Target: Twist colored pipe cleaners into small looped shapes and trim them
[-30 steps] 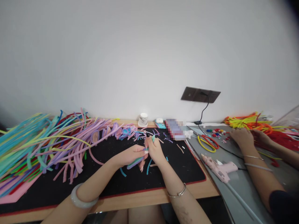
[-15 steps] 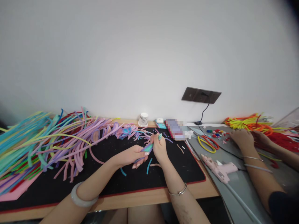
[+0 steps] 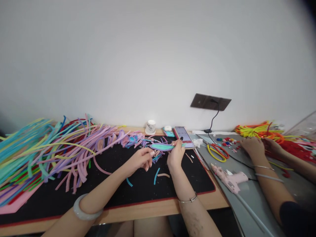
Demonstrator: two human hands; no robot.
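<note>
A leaf-shaped piece of bent pipe cleaners point(image 3: 161, 146), purple around a teal middle, is held level above the black mat. My right hand point(image 3: 175, 154) is closed around its right end, with a short teal end sticking out past the fingers. At its left end is my left hand point(image 3: 142, 159), thumb and forefinger pinched together at the lower edge and the other fingers curled. Short cut pipe-cleaner pieces lie behind and below the hands, among them a blue offcut point(image 3: 156, 176) and a beige offcut point(image 3: 163, 175).
Long pastel pipe cleaners point(image 3: 61, 148) heap on the left. Coiled pieces point(image 3: 133, 140), a paper cup point(image 3: 150, 127) and a phone point(image 3: 184, 135) line the back. Rightward lie scissors point(image 3: 217, 153), a pink glue gun point(image 3: 230, 177), pom-poms point(image 3: 227, 142) and another person's hands point(image 3: 253, 146).
My right hand has moved right and turned, bringing the leaf-shaped piece level and into fuller view. My left hand has shifted slightly left, from around the piece to its left end.
</note>
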